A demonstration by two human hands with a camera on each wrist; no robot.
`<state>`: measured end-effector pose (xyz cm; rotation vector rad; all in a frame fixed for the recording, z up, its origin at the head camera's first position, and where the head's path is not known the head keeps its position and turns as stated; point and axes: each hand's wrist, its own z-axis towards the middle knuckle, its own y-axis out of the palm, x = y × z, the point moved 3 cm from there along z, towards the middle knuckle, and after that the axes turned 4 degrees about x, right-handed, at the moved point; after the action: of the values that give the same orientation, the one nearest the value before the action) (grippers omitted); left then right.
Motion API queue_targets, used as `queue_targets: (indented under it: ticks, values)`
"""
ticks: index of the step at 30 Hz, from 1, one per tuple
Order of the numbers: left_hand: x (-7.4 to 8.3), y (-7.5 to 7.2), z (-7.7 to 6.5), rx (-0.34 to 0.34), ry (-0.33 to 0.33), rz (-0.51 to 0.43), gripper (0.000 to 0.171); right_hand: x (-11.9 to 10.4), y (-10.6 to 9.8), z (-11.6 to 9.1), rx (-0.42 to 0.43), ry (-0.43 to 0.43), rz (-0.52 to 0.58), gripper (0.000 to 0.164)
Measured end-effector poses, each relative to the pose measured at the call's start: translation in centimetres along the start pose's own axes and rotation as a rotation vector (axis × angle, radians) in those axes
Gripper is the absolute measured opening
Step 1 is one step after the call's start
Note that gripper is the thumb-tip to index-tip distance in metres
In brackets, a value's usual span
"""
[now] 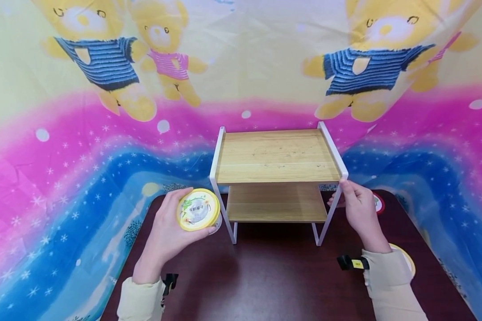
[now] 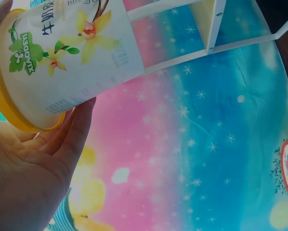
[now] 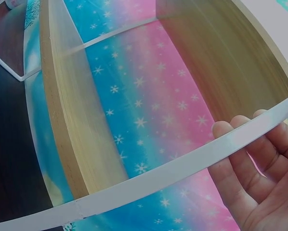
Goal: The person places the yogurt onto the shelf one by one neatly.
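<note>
My left hand (image 1: 164, 232) holds a white paper tub (image 2: 81, 57) with a yellow lid (image 1: 198, 209), fingers and thumb spread round the lid's rim. Flower and leaf pictures decorate its side in the left wrist view. The tub is raised just left of a two-tier shelf (image 1: 277, 156) with wood boards and a white metal frame. At the shelf's front right corner, my right hand (image 1: 359, 209) grips the white frame post (image 3: 153, 180); its fingers curl behind the post in the right wrist view.
Behind the right hand, a red-rimmed tub (image 1: 380, 204) stands partly hidden. A yellow-rimmed round lid (image 1: 409, 263) shows beside the right sleeve. The shelf stands on a dark brown table (image 1: 265, 276), with a bear-printed cloth (image 1: 245, 67) hanging behind and at both sides.
</note>
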<state>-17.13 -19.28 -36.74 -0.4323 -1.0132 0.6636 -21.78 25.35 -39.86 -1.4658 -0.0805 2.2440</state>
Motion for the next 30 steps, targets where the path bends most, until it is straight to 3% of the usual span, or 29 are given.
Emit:
queue_targets:
  ticks: [20,30]
  values:
    - [2.5,0.2,0.3,-0.002,0.119,-0.023,0.102,0.0,0.0,0.0,0.008,0.021,-0.029,0.049]
    - [3.6,0.5,0.6,-0.035,0.153,-0.088,0.101,0.0,0.0,-0.1,0.004,0.029,-0.045,0.049]
